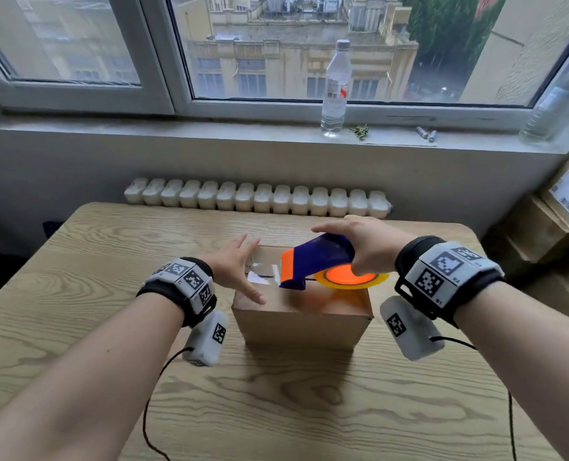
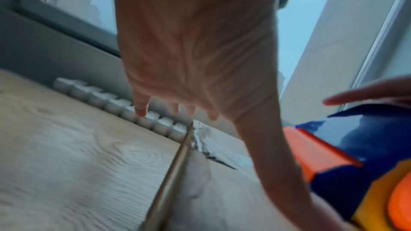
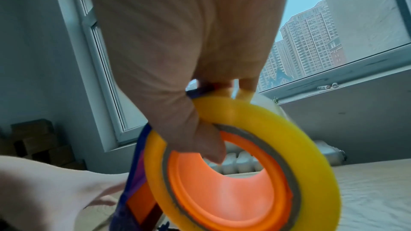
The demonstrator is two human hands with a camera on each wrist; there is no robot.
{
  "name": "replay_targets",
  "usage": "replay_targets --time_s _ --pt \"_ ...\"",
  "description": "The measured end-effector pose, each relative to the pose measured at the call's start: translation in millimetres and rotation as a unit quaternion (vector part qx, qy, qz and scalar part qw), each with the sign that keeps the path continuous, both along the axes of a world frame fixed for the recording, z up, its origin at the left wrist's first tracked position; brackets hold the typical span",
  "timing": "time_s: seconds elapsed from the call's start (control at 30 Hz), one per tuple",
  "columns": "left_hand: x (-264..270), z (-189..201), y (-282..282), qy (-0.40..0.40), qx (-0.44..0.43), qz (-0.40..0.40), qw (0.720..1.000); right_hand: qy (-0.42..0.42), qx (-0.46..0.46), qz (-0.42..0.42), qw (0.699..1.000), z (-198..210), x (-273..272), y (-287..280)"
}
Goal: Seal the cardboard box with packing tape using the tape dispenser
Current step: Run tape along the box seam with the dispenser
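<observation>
A small brown cardboard box [image 1: 304, 319] stands mid-table, its top seam [image 2: 219, 159] showing a stretch of clear tape [image 1: 263, 272] at the left end. My right hand [image 1: 364, 242] grips the blue and orange tape dispenser [image 1: 316, 264] over the box top, thumb hooked into the orange hub inside the yellow tape roll [image 3: 309, 148]. The dispenser's orange nose [image 2: 315, 154] points left toward the taped end. My left hand [image 1: 235, 266] hovers flat over the box's left edge, fingers [image 2: 141, 106] straight and spread. Whether it touches the box is unclear.
The wooden table [image 1: 93, 327] stretches wide on all sides of the box. A white radiator [image 1: 256, 197] runs behind its far edge. A water bottle [image 1: 335, 88] stands on the windowsill, and stacked cardboard boxes [image 1: 556, 227] fill the right corner.
</observation>
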State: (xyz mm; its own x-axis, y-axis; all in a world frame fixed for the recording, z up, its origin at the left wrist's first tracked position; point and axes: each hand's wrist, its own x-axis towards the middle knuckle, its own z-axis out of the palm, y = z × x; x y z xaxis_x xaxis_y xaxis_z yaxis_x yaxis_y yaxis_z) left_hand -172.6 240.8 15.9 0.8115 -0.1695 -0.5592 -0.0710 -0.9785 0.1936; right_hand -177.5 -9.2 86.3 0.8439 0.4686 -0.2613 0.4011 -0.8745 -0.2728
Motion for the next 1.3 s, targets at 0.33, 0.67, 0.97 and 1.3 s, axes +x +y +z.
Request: replay_targets --time_s 0.33,0.67,0.97,1.3 --pt "-6.7 -12.1 -36.0 -0.053 0.013 -0.084 0.995 0.003 0.017 -0.019 1.0 3.1 3.8 -8.5" --pt "5.6 -30.0 -53.0 -0.075 -0.037 -0.072 0.994 0.009 0.019 -0.012 1.0 6.9 3.1 -24.9" --pt "7.5 -32.2 -51.3 -0.063 -0.027 -0.056 0.996 -0.003 0.013 0.007 1.0 6.3 1.7 -50.9" --pt "5.3 -27.8 -56.1 -0.05 -0.001 -0.047 0.998 0.003 -0.012 -0.048 0.999 3.0 -2.7 -104.9"
